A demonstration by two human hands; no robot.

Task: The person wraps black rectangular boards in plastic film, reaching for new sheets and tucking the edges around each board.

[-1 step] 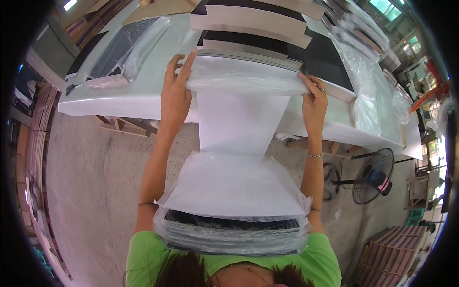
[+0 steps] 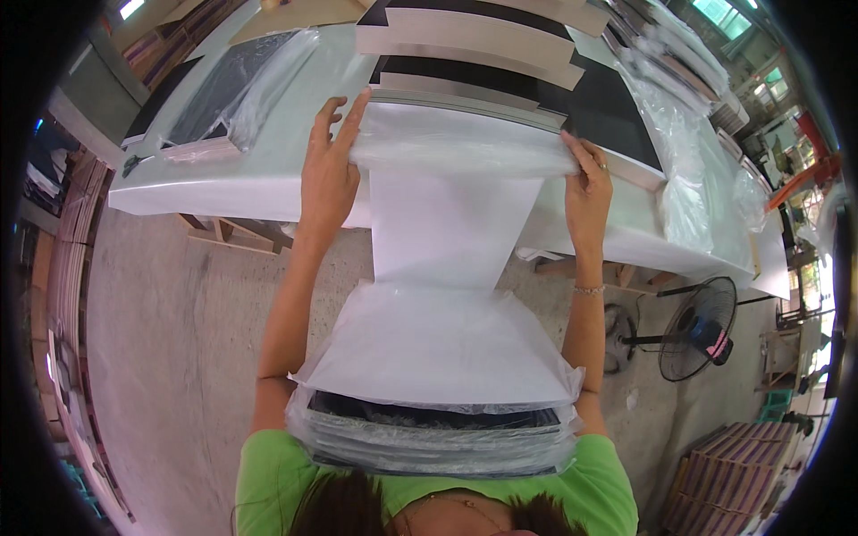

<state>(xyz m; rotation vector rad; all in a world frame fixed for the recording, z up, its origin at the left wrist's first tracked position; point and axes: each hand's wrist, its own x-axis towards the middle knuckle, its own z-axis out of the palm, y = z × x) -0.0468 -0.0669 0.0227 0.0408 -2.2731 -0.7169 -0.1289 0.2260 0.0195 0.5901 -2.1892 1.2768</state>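
A white-faced flat panel [image 2: 451, 232] reaches from the worktable toward my chest. Gathered clear plastic bag [image 2: 460, 154] lies in a band across its far part. At the band's left end is my left hand [image 2: 331, 170], thumb side against the plastic, index finger stretched along the panel's edge and the other fingers partly bent. My right hand [image 2: 590, 183] pinches the band's right end. Close to my chest, a stack of plastic-wrapped dark panels [image 2: 438, 438] sits under a whitish plastic-covered surface [image 2: 442, 344]; how these join the white panel is unclear.
Beyond my hands stand stacked black-topped panels with pale edges [image 2: 474, 40]. A wrapped dark panel [image 2: 228, 85] lies on the white-covered table [image 2: 206, 192] at left, near a small dark tool [image 2: 134, 165]. Crumpled plastic [image 2: 684, 179] hangs at right. A fan [image 2: 702, 330] stands on the floor.
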